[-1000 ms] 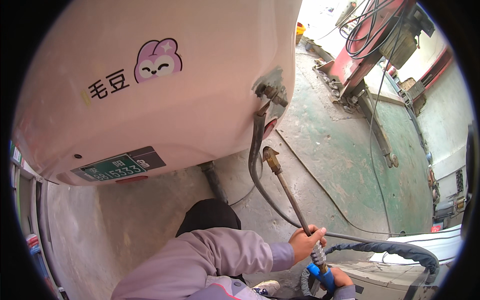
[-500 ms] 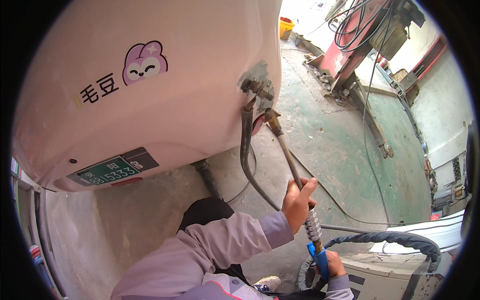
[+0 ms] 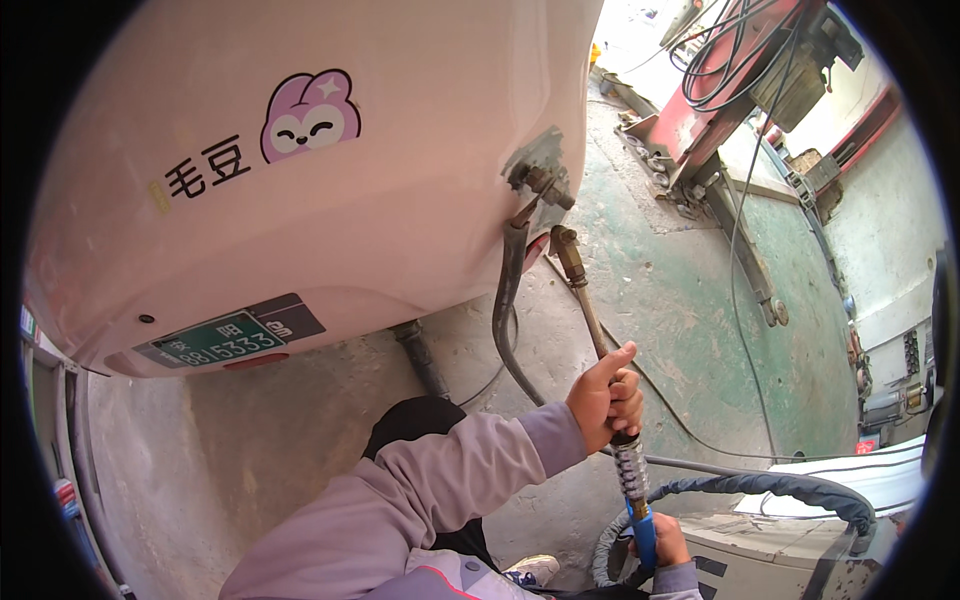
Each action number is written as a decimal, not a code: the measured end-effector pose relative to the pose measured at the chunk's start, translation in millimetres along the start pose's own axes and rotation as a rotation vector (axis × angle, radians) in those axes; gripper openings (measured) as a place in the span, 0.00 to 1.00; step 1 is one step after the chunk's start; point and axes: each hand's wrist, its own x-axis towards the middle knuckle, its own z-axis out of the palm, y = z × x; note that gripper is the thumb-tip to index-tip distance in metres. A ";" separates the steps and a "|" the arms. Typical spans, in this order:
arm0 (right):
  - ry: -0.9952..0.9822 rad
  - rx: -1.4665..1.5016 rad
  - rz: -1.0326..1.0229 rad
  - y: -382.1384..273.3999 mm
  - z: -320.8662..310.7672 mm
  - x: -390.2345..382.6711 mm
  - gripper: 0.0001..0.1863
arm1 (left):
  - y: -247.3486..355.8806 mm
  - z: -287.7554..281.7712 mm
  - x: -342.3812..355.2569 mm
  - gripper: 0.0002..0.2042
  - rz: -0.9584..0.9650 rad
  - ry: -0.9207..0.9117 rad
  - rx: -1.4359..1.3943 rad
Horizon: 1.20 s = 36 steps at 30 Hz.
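Note:
My left hand point(image 3: 605, 402) is closed around the shaft of a long metal tool point(image 3: 594, 320). My right hand point(image 3: 664, 545) grips the tool's blue handle point(image 3: 642, 537), below a silver ribbed section point(image 3: 630, 468). The tool's angled brass-coloured head point(image 3: 567, 250) sits just below a grey scuffed patch point(image 3: 555, 145) on the pink car's rear point(image 3: 380, 220); whether it touches the body I cannot tell. A metal fitting point(image 3: 545, 188) sticks out from that patch, with a thick black hose point(image 3: 508, 300) hanging from it. A green plate point(image 3: 230, 339) is fixed low on the car.
A worn beige machine point(image 3: 780, 560) with a cloth-sleeved hose point(image 3: 760, 482) stands at lower right. A red lift post point(image 3: 685, 110) with looped cables and a low steel arm point(image 3: 745, 250) is at upper right. A thin cable point(image 3: 700, 440) crosses the concrete floor point(image 3: 250, 470).
The tool's head has risen from below the car's lower edge to near the grey patch. My left hand has moved up with it; my right hand shifted slightly up.

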 end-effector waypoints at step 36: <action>0.218 0.216 0.269 -79.1 -34.4 -8.0 0.17 | -71.0 0.5 3.7 0.16 0.057 0.192 0.024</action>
